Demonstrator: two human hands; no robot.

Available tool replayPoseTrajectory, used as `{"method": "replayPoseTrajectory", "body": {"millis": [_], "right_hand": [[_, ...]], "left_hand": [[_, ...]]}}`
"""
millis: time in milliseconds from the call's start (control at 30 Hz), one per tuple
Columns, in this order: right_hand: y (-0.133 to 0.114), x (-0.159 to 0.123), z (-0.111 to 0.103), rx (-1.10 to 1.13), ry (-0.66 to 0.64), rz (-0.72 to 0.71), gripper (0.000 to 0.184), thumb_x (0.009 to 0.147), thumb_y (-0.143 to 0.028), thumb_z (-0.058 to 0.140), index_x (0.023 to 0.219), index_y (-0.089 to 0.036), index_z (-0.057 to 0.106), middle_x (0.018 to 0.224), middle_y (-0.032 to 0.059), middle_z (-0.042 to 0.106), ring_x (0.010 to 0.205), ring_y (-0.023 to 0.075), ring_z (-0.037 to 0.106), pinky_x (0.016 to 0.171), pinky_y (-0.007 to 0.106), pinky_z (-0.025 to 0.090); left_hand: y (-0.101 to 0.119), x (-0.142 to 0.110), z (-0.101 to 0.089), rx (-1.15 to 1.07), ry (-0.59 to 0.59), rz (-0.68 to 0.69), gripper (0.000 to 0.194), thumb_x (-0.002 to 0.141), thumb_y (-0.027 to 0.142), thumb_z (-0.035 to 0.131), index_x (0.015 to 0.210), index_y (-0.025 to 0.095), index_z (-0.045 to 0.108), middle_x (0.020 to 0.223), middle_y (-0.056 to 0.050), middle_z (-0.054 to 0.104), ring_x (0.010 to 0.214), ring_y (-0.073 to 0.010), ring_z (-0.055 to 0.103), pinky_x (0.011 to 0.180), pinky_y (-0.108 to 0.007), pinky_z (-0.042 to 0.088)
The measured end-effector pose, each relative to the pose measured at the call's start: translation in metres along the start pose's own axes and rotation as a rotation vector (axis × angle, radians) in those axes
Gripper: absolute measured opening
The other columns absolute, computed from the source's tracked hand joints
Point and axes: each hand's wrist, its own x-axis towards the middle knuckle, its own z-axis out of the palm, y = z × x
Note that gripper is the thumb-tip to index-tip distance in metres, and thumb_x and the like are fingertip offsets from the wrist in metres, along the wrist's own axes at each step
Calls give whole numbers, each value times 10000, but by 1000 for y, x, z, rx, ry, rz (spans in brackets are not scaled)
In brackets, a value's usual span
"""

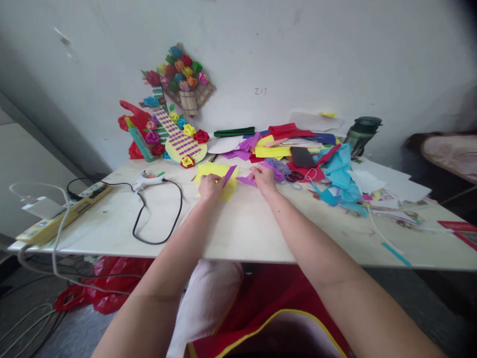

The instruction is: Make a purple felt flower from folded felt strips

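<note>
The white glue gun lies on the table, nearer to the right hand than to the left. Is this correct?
Not quite. The head view shows the white glue gun lying on the table, but nearer to the left hand than to the right hand.

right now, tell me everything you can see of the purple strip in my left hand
The purple strip is narrow, plain and paper-like. Your left hand grips its lower end, hiding that part; the rest slants up and rightward, away from you, over the right side of the yellow sheet. Whether it touches that sheet, I can't tell.
</note>
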Motion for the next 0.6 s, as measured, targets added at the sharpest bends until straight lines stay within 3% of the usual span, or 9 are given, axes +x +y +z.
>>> {"method": "replayPoseTrajectory", "body": {"millis": [333,500,600], "right_hand": [[-9,-3,-10,-440,42,-99,239,831,-276,487,837,-178,705,736,41,697,738,174,616,743,281,446],[-10,-1,-14,-500,71,-54,244,833,-263,477,876,-201,709,758,33,700,760,175,621,740,280,448],[-9,0,-17,-495,82,-59,248,831,-265,478,890,-206,712,778,36,706,788,178,624,757,283,454]], "left_hand": [[-11,7,10,210,-36,38,310,674,489,670,569,197,671,936,-150,667,1012,-349,496,834,-446,415],[-10,5,8,239,-47,13,290,694,457,689,820,196,700,1030,-145,639,1071,-351,483,875,-452,396],[-8,2,6,274,-42,117,241,747,387,661,932,240,707,1086,-115,642,1101,-333,466,905,-447,373]]}}
